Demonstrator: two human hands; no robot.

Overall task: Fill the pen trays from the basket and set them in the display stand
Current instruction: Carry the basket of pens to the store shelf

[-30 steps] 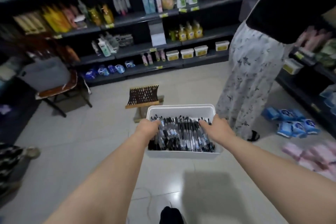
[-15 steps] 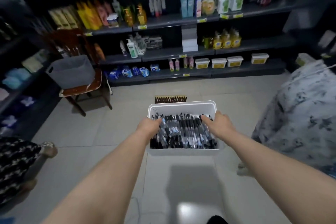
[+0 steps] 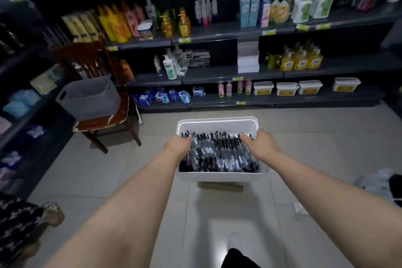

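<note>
White basket (image 3: 217, 123) heaped with pens (image 3: 219, 154) is held by left hand (image 3: 177, 144) and right hand (image 3: 262, 143), each curled over an opposite rim; a tilt or slipping grip could spill them.

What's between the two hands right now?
Head view: a heap of black pens fills the white basket between the left hand and the right hand, each gripping a side rim.

White basket (image 3: 217, 123), black pens (image 3: 219, 154)
Pens were black with clear barrels; far left of the left hand (image 3: 177, 144), a grey bin (image 3: 87, 98) sat on a brown chair (image 3: 97, 123).
</note>
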